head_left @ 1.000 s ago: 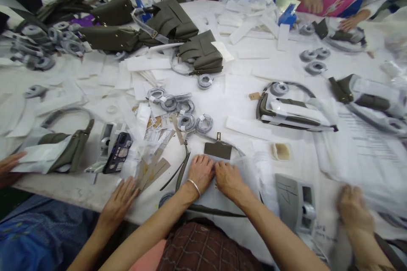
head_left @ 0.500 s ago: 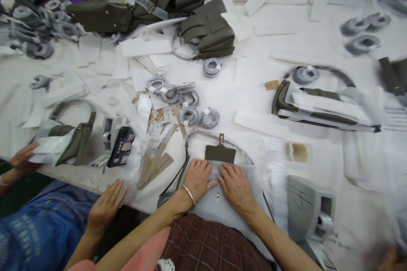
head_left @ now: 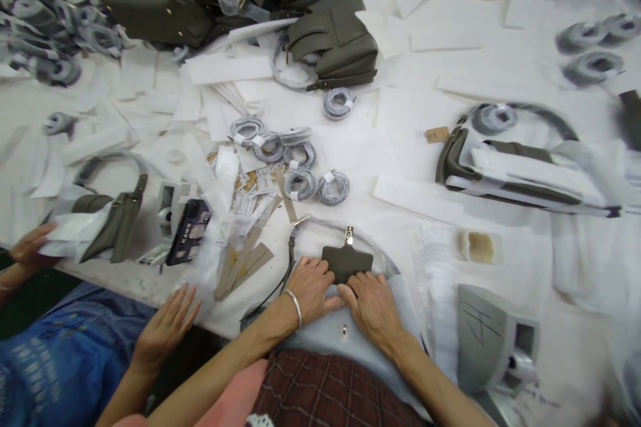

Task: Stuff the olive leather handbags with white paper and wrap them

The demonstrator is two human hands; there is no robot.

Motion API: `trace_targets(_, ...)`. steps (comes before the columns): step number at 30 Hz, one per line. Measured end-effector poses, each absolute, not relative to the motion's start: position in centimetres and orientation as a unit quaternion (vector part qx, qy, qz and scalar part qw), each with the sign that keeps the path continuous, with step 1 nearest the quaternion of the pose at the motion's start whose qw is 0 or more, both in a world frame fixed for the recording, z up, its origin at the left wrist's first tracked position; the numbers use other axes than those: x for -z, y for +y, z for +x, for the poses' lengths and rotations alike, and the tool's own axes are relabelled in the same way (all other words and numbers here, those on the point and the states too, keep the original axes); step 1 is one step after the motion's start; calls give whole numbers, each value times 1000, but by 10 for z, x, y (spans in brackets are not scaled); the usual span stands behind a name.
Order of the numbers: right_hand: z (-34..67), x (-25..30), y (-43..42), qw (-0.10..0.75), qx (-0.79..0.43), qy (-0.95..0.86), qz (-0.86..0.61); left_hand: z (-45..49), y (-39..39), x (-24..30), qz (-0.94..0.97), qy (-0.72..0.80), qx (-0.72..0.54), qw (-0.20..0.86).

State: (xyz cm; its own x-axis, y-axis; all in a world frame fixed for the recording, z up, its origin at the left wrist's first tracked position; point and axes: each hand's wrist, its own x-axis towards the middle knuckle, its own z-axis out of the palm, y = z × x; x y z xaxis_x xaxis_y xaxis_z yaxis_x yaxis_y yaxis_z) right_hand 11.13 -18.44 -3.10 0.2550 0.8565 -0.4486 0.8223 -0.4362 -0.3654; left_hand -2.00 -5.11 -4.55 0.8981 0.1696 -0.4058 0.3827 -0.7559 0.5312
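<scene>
In front of me lies a handbag (head_left: 320, 331) under a pale translucent wrapping, with a small metal stud on its front. Beyond its upper edge an olive flap (head_left: 346, 263) with a gold clasp (head_left: 349, 235) sticks out. My left hand (head_left: 309, 287) grips the bag's upper edge at the flap's left side, fingers bent over it. On the right side my right hand (head_left: 371, 303) does likewise, its fingertips at the flap's lower edge. Both thumbs point toward each other. The wrapped strap (head_left: 330, 219) loops behind the flap. What lies under the fingers is hidden.
Wrapped strap coils (head_left: 300, 183), brown strips (head_left: 245, 263) and a phone (head_left: 189, 232) lie to the left. A co-worker's hand (head_left: 167, 323) rests at the table edge. A tape dispenser (head_left: 483, 337) and another handbag (head_left: 525, 173) are at right. Olive bags (head_left: 335, 37) sit farther back.
More of the olive flap shows now, and the wrapping's upper edge is nearer to me. My fingers, flatter before, are bent more; my hands have drawn slightly toward me.
</scene>
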Motion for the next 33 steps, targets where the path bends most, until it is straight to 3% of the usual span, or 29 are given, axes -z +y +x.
trace_targets(9,110,50,-186,29,-274,-503,-819,-20,-59,67,919,172,180,306)
trace_targets(14,113,61,-190,135,-199,-458,-856,-20,-63,75,927,171,165,289)
trace_targets(19,119,69,-192,167,-123,-497,-843,-19,-66,74,931,175,157,279)
trace_targets(27,121,58,-182,240,-154,-499,-818,-23,-68,77,931,202,119,281)
trace_targets(33,107,37,-195,225,-184,-547,-784,-34,-62,67,930,195,96,298)
